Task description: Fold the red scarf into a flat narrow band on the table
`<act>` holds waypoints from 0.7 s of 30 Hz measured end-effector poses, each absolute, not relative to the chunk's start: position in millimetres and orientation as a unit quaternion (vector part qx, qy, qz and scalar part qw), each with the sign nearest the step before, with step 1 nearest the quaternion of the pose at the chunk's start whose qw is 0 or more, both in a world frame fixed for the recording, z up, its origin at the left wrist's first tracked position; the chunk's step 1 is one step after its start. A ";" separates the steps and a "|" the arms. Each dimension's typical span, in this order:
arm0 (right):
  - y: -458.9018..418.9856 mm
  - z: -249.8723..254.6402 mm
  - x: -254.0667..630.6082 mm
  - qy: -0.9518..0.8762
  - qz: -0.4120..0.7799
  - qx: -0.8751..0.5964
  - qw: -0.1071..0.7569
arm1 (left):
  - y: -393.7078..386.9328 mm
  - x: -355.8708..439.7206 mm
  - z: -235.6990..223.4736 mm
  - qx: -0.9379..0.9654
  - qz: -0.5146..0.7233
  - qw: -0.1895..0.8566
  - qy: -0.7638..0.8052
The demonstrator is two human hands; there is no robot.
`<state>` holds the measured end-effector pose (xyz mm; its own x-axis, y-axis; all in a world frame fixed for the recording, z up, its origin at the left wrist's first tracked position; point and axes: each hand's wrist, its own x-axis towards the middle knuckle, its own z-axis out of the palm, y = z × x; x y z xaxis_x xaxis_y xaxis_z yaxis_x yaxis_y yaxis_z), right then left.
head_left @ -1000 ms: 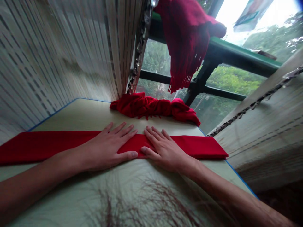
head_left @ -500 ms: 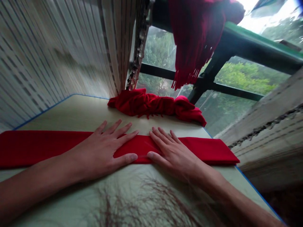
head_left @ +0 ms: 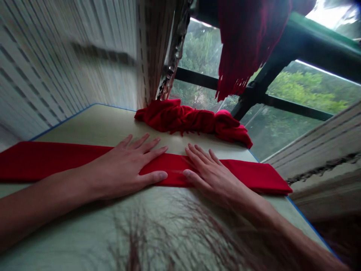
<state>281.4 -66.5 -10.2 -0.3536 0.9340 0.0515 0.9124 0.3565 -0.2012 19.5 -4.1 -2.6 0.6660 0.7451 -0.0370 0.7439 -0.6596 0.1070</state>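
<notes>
A red cloth (head_left: 175, 171), folded into a long flat strip, lies across the pale table from left to right; it looks like a scarf, though no fringe shows on it. My left hand (head_left: 126, 169) rests palm down on its middle with fingers spread. Just to the right, my right hand (head_left: 207, 169) lies flat on the same strip, fingers stretched toward the far side. A short stretch of red cloth shows between my two thumbs. Both palms hide parts of the strip.
Behind the strip, a crumpled red fringed scarf (head_left: 191, 118) lies along the far table edge. Another fringed red scarf (head_left: 248, 45) hangs before the window. Pale curtains (head_left: 98, 56) flank the blue-edged table (head_left: 113, 120). Blurred strands of hair cross the foreground.
The view has shifted, so the scene sits slightly farther right and higher in the picture. Both hands stay flat on the red strip, with a slightly wider gap between them.
</notes>
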 end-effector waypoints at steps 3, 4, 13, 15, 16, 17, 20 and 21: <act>-66.6 -10.0 281.5 -0.830 0.068 -0.547 0.081 | -6.5 21.6 0.3 0.910 0.007 0.060 0.410; -66.6 -9.8 282.3 -0.832 0.073 -0.544 0.076 | -7.2 22.2 1.2 0.910 0.001 0.064 0.409; -65.9 -13.5 291.2 -0.836 0.052 -0.537 0.097 | -11.9 24.0 3.6 0.907 -0.014 0.067 0.415; -66.7 -13.4 289.9 -0.834 0.063 -0.543 0.076 | -11.3 23.5 3.6 0.904 -0.021 0.065 0.422; -67.0 -13.0 288.9 -0.829 0.067 -0.551 0.071 | -11.1 23.5 4.2 0.901 -0.017 0.061 0.429; -67.2 -12.6 287.7 -0.824 0.066 -0.558 0.073 | -11.1 23.8 5.1 0.899 -0.010 0.057 0.435; -67.8 -11.6 282.3 -0.827 0.056 -0.552 0.093 | -12.6 26.4 7.1 0.901 0.003 0.056 0.430; -68.0 -11.5 280.6 -0.833 0.055 -0.543 0.095 | -13.5 27.3 6.9 0.904 -0.001 0.060 0.424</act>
